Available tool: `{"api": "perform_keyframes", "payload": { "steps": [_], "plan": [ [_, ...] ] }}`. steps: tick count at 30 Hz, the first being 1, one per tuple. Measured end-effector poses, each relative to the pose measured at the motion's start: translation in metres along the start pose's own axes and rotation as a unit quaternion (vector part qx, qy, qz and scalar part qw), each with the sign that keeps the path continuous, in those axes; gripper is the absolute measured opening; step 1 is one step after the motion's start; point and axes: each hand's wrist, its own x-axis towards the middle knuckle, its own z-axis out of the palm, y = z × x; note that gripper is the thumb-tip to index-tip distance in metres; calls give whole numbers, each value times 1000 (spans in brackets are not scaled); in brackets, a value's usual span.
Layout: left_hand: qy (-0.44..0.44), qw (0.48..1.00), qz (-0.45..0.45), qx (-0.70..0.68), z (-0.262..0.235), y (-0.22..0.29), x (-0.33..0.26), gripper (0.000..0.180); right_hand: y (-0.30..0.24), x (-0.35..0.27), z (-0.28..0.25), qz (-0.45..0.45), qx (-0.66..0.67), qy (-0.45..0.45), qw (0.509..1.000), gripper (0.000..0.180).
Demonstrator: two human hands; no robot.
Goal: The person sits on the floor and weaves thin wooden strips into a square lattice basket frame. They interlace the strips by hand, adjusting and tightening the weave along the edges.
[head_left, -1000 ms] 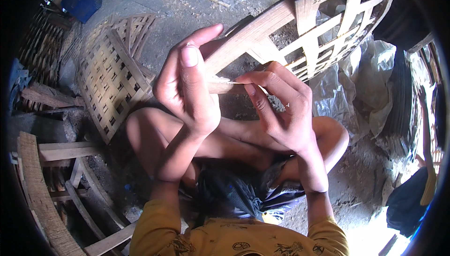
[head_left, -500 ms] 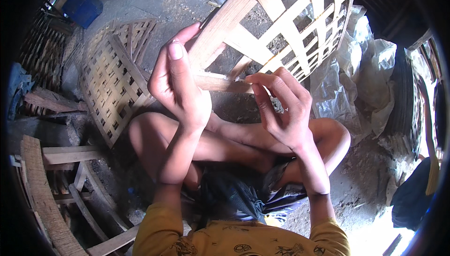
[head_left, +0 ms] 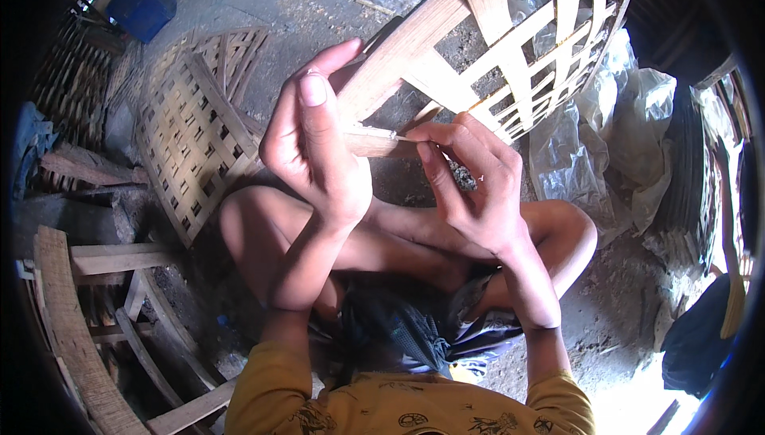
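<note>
A lattice panel of woven bamboo strips with a flat wooden rim leans up and away in front of me. My left hand is closed around the lower left corner of that rim, its thumb standing upright. From this corner a short wooden piece juts toward my other hand, with frayed fibres along its upper edge. My right hand pinches at the tip of this piece with thumb and forefinger. A thin, pale sliver seems to lie in the pinch, too small to name surely.
Another woven panel lies on the floor at the left. Wooden frames stand near my left side. Clear plastic sheeting and a dark stack of thin sheets are at the right. A blue container stands far left.
The lattice panel and my left hand have shifted slightly to the right. My right hand has edged left, and its fingertips are now closer to my left hand along the wooden piece.
</note>
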Motion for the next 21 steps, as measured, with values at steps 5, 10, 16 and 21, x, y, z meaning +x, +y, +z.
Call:
{"api": "perform_keyframes", "payload": {
  "steps": [5, 10, 16, 21],
  "plan": [
    [31, 994, -48, -90, 20, 20, -1, 41, 5, -5, 5, -95, -190, 68, 975, 30],
    [-5, 999, 19, -44, 10, 10, -3, 39, 3, -2, -1, -65, -129, 110, 983, 33],
    [10, 1000, 9, -26, 9, 9, -4, 38, 6, -5, 2, -50, -49, 64, 995, 30],
    [20, 999, 25, -19, 13, 6, -5, 36, -3, 3, -8, -57, -52, 5, 997, 38]
  ]
}}
